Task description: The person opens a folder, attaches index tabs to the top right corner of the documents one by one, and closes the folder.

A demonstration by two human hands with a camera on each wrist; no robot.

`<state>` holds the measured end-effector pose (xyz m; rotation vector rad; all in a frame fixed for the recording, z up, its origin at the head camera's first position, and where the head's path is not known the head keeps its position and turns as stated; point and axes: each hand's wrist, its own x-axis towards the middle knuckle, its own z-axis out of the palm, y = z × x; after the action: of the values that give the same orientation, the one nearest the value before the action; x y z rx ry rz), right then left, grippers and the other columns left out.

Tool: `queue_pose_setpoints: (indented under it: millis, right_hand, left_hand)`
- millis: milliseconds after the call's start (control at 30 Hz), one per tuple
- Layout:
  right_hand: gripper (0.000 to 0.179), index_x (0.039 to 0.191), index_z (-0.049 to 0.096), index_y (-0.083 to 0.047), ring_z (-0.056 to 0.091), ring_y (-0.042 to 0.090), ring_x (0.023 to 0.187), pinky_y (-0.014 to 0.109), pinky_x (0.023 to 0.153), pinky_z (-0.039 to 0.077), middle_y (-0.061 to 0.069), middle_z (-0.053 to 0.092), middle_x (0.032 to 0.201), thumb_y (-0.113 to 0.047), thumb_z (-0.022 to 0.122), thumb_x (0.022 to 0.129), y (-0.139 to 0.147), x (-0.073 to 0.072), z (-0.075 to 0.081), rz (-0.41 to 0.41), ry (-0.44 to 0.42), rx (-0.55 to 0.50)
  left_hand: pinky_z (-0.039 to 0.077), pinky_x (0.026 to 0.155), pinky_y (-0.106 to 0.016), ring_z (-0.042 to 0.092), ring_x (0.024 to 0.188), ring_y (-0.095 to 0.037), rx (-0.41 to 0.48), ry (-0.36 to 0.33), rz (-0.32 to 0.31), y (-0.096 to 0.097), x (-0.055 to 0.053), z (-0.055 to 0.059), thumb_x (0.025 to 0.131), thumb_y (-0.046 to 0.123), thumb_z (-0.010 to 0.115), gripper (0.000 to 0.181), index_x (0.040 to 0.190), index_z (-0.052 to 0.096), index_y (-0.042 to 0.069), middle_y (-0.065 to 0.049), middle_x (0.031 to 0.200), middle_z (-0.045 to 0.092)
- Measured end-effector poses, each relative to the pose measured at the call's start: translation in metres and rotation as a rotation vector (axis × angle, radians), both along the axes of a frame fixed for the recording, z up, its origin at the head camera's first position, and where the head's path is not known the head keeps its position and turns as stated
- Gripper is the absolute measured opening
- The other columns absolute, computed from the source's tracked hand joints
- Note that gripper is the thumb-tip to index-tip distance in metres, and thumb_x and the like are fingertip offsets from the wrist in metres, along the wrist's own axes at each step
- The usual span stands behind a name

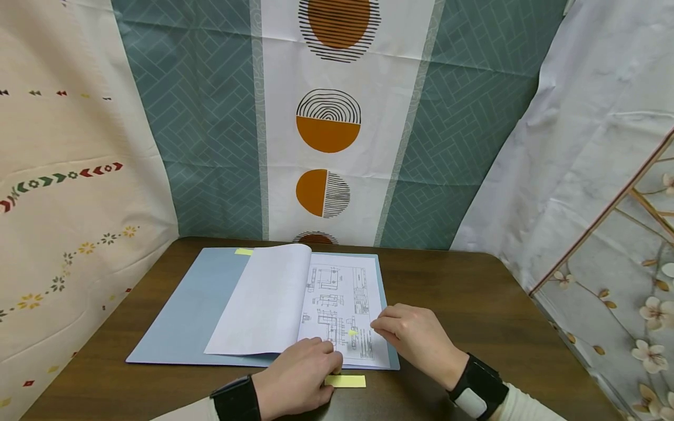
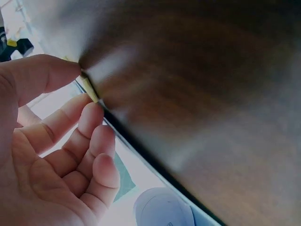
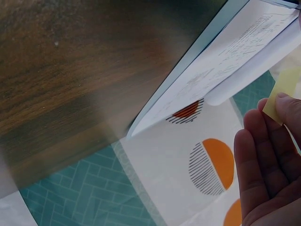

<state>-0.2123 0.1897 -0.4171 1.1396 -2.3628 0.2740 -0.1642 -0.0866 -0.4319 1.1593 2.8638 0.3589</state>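
Observation:
A pad of narrow yellow sticky notes (image 1: 345,381) lies on the table in front of the folder. My left hand (image 1: 301,374) holds its left end between thumb and forefinger; in the left wrist view the pad (image 2: 89,88) shows edge-on between those fingertips. My right hand (image 1: 416,334) is over the right edge of the printed drawing sheet (image 1: 363,275). It pinches a yellow sticky note (image 3: 281,94) between thumb and fingers. A small yellow patch (image 1: 352,332) appears left of those fingertips in the head view; I cannot tell whether it is the same note.
The light blue folder (image 1: 184,316) lies spread on the brown table (image 1: 453,280). A turned-over white page (image 1: 258,304) curls across its middle. At the folder's top edge is a yellow tab (image 1: 244,251). Patterned cloths (image 1: 221,117) hang behind and at both sides.

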Motion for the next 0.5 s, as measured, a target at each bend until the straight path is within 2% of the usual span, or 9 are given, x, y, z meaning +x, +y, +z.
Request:
queue_pose_setpoints:
  millis: [100,233,500]
  right_hand:
    - [0.035,0.101,0.089,-0.017,0.073,0.008,0.086,0.030,0.076,0.064,-0.008,0.079,0.096,-0.004,0.104,0.072,-0.001,0.000,0.000,-0.002,-0.008,0.002]
    - [0.034,0.102,0.088,-0.016,0.073,0.009,0.086,0.030,0.076,0.064,-0.008,0.079,0.096,-0.005,0.103,0.074,0.000,0.000,0.000,-0.011,-0.019,0.010]
    - [0.037,0.104,0.088,-0.017,0.073,0.009,0.087,0.030,0.077,0.064,-0.007,0.080,0.098,-0.005,0.104,0.072,0.000,-0.002,0.002,-0.028,-0.023,0.007]
  left_hand:
    - [0.041,0.069,-0.024,0.047,0.074,-0.004,-0.007,-0.017,0.004,0.000,0.000,0.002,0.090,0.028,0.091,0.019,0.093,0.072,0.026,0.017,0.079,0.050]
    - [0.043,0.070,-0.025,0.047,0.074,-0.005,-0.012,0.002,0.015,0.000,-0.001,0.005,0.094,0.031,0.087,0.015,0.092,0.073,0.025,0.017,0.080,0.052]
    - [0.049,0.071,-0.027,0.053,0.075,-0.007,0.023,0.137,0.034,0.002,-0.008,0.013,0.097,0.025,0.083,0.007,0.094,0.078,0.021,0.011,0.085,0.064]
